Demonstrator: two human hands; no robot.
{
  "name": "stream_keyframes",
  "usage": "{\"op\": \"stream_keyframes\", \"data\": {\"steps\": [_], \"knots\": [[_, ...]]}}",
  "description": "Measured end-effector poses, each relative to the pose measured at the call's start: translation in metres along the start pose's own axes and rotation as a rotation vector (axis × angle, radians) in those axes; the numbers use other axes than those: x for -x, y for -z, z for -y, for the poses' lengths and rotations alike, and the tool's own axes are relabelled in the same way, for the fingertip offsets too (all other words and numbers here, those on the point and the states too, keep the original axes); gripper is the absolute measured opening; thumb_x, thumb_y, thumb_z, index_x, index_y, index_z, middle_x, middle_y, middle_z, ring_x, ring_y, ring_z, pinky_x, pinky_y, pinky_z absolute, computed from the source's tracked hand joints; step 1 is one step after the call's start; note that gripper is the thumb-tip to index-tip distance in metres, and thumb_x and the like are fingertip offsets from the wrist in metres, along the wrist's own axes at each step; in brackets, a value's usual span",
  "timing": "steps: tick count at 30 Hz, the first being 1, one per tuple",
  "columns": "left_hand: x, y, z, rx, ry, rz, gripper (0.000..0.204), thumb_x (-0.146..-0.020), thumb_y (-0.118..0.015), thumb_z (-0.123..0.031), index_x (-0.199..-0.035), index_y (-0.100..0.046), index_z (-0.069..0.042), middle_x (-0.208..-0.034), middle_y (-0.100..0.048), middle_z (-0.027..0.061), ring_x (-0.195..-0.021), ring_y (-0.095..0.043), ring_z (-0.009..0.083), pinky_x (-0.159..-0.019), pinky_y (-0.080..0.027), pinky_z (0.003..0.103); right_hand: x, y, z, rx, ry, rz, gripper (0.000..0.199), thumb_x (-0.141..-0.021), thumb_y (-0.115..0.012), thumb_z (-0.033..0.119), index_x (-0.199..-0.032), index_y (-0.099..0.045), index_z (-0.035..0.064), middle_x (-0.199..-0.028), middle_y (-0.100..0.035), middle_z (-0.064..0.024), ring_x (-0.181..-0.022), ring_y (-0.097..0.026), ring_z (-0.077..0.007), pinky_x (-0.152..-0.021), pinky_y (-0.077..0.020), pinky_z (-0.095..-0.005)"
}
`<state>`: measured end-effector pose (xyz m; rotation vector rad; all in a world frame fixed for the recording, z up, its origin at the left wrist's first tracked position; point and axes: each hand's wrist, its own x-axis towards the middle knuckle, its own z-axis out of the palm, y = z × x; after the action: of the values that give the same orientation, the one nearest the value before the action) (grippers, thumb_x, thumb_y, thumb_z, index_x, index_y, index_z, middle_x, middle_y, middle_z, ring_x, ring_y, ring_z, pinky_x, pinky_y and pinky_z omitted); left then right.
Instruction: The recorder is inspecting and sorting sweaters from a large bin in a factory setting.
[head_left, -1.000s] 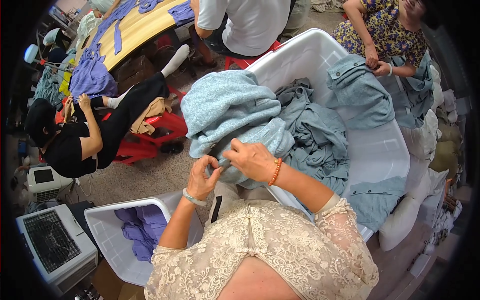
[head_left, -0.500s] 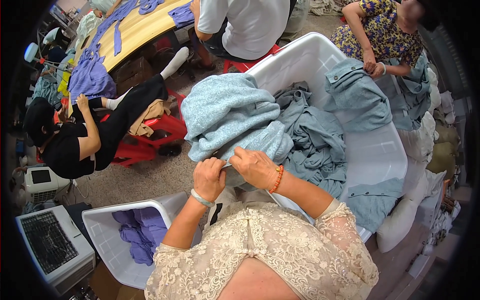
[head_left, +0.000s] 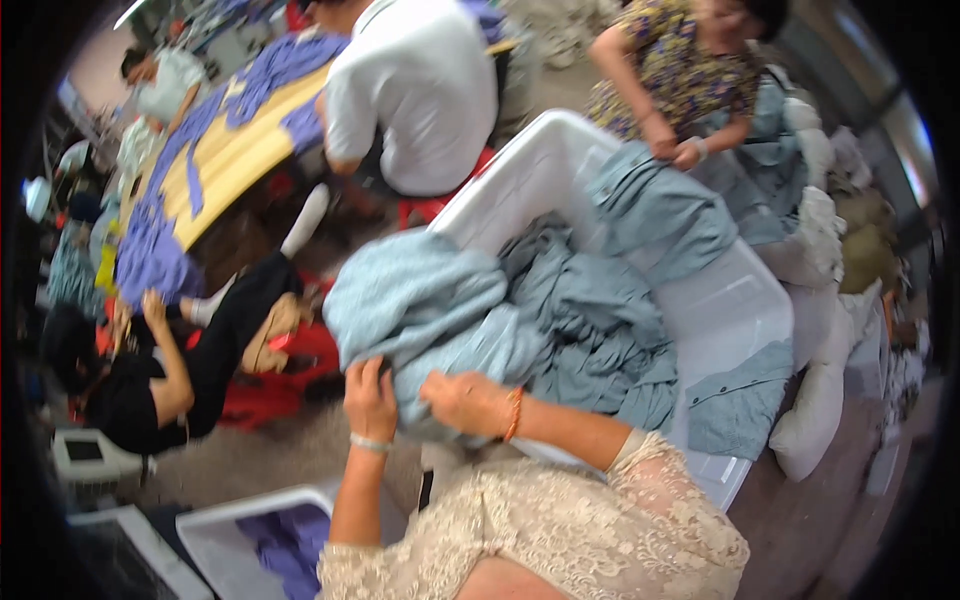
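A bunched light blue knit garment [head_left: 425,290] lies heaped in front of me, over the near left side of the large white tub. At its near edge my left hand [head_left: 370,402] is closed with bent fingers on the knit. A short gap to the right, my right hand [head_left: 467,404] pinches the same garment, its fingertips partly hidden and slightly blurred. Directly beyond my right hand, darker grey-blue garments [head_left: 590,325] fill the tub's middle. What lies under the heap cannot be seen.
The white tub's rim [head_left: 560,120] rises beyond the heap. Across it, a person in a patterned top [head_left: 690,70] handles a grey-blue buttoned garment [head_left: 660,205]. Lower left stands a smaller white bin [head_left: 205,530] with purple garments. People sit at a wooden table [head_left: 240,165] holding purple knits.
My hands have moved apart; they were close together on the garment's edge. The whole view has shifted and blurred, with the surroundings displaced in the picture. Both hands stay at the garment.
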<state>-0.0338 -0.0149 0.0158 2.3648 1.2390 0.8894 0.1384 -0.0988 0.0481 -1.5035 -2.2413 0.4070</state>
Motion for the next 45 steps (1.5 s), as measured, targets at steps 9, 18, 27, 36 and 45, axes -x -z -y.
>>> {"op": "stream_keyframes", "data": {"steps": [9, 18, 27, 36, 45], "knots": [[-0.006, -0.004, -0.002, -0.117, -0.193, -0.023, 0.014, -0.074, -0.058, -0.002, -0.088, -0.053, -0.002, -0.087, -0.054, 0.0156, -0.081, -0.054, 0.0338, -0.07, -0.044, 0.04, 0.003, -0.008, 0.004, -0.149, -0.07, -0.031, 0.016, -0.08, -0.056, 0.012, -0.093, -0.049, 0.006, -0.086, -0.053, -0.0124, -0.068, -0.061, -0.0315, -0.059, -0.0498, -0.0398], [-0.007, 0.008, -0.006, 0.356, 0.03, 0.16, 0.006, -0.077, -0.059, 0.001, -0.076, -0.053, -0.001, -0.067, -0.056, 0.0071, -0.058, -0.054, 0.0196, -0.054, -0.042, 0.027, -0.003, -0.001, 0.006, -0.171, -0.071, -0.025, 0.011, -0.08, -0.052, 0.007, -0.085, -0.045, 0.001, -0.082, -0.052, -0.0172, -0.068, -0.061, -0.0347, -0.058, -0.0489, -0.0423], [0.009, 0.009, -0.002, 1.16, 0.642, 0.431, 0.008, -0.083, -0.062, -0.007, -0.081, -0.056, -0.003, -0.071, -0.055, -0.0018, -0.06, -0.048, 0.005, -0.056, -0.038, 0.018, -0.003, -0.008, 0.01, -0.217, -0.124, -0.165, 0.025, -0.08, -0.057, 0.011, -0.102, -0.048, 0.003, -0.089, -0.055, -0.0139, -0.074, -0.062, -0.0323, -0.061, -0.0501, -0.0393], [0.019, 0.024, -0.019, 1.186, 0.435, 0.431, 0.028, -0.077, -0.065, 0.004, -0.103, -0.057, 0.004, -0.094, -0.062, 0.0066, -0.079, -0.06, 0.0145, -0.077, -0.048, 0.027, -0.001, -0.012, 0.003, -0.194, -0.116, -0.098, 0.032, -0.082, -0.056, 0.016, -0.109, -0.048, 0.0011, -0.089, -0.054, -0.0153, -0.077, -0.061, -0.0331, -0.065, -0.0504, -0.0405], [0.013, 0.026, -0.027, 0.333, -0.101, 0.155, 0.008, -0.079, -0.056, 0.003, -0.086, -0.059, 0.002, -0.073, -0.056, 0.0158, -0.065, -0.055, 0.0307, -0.058, -0.044, 0.034, -0.003, -0.011, -0.003, -0.155, 0.007, -0.046, 0.027, -0.08, -0.054, 0.01, -0.105, -0.052, -0.0001, -0.084, -0.053, -0.0162, -0.078, -0.058, -0.0318, -0.068, -0.0492, -0.0362]]}}
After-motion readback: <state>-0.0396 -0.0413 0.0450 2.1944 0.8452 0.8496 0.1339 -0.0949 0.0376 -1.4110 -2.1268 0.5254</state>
